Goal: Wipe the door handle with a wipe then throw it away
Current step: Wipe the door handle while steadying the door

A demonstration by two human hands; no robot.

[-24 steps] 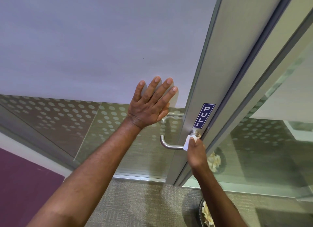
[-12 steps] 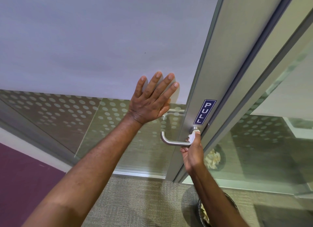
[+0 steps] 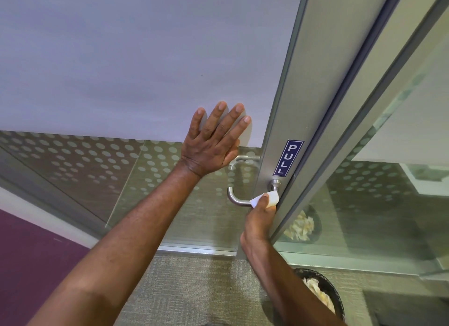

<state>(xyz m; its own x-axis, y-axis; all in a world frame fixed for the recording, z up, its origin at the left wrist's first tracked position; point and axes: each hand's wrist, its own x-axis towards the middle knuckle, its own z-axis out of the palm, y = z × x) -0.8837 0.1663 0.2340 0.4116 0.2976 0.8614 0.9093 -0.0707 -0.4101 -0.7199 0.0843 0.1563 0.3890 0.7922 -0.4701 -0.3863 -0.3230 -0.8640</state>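
**Wipe shifting along handle bar, right hand following**

Shifted since half a second ago: right hand (image 3: 258, 218) is sitting slightly further out along the bar, with the wipe (image 3: 266, 199) now spreading wider over the metal; a second ago it was pinched tight at the pivot.

- Door handle (image 3: 237, 198): brushed metal lever, curving from its round base on the aluminium door frame (image 3: 289, 121) just below the blue PULL sign (image 3: 288, 158).
- Wipe: white, folded, lying over the straight part of the bar next to the base, pressed between thumb and fingers of the right hand, which is closing around both wipe and bar from below.
- Left hand (image 3: 213, 146): fingers spread, palm lying flat against the frosted glass panel (image 3: 133, 58), above and left of the handle, holding nothing.
- Waste bin (image 3: 323, 294): dark mesh, crumpled paper inside, standing on the carpet (image 3: 194, 289) beneath the right forearm.
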